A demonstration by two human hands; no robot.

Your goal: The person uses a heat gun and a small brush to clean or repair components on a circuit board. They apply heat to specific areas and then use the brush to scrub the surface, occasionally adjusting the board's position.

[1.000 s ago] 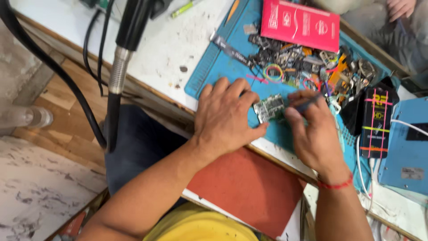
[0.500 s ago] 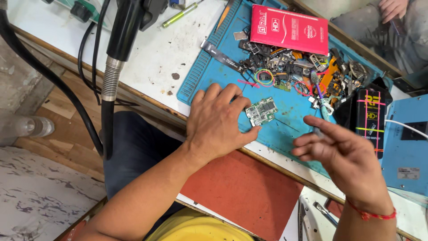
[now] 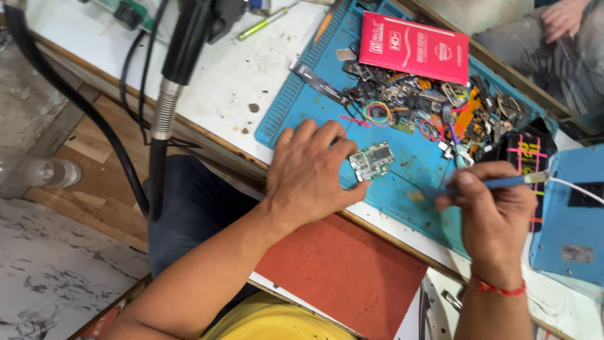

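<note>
Meanwhile, left hand (image 3: 308, 179) lies flat, fingers spread, beside the circuit board (image 3: 372, 160); right hand (image 3: 494, 211) pinches a blue tool (image 3: 503, 183).

1. Your bench (image 3: 251, 75) has a white top, stained, with a wood edge facing you.
2. A blue mat (image 3: 402, 189) lies on it, ribbed along the left rim.
3. On the mat: a small circuit board (image 3: 372, 160), a red packet (image 3: 415, 47) at the far side, and a heap of loose parts (image 3: 434, 104) beside it.
4. Off the mat, far side: a green pen (image 3: 261, 23).
5. To the right: a blue box (image 3: 572, 220), with a black block (image 3: 525, 154) next to it.
</note>
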